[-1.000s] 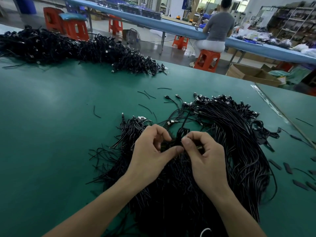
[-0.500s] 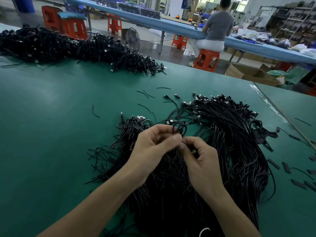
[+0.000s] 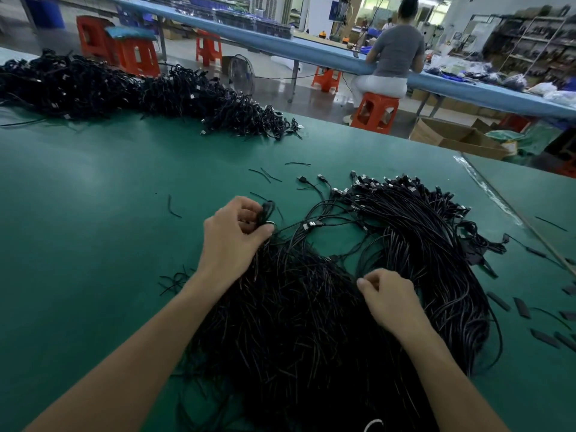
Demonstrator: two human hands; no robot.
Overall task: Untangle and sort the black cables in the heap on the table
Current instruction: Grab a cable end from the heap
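Left hand (image 3: 232, 241) clamps a coiled cable (image 3: 267, 212) at its 1 o'clock, heap of black cables (image 3: 296, 322) at 5 o'clock. Right hand (image 3: 391, 302) rests on the heap, fingers curled; grip unclear.

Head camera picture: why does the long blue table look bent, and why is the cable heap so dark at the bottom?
Head view: the wide lens bends the blue table towards the picture's edges; head view: the heap is black and dimly lit at its near end, so strands merge; head view: the far shelves look slightly blurred.
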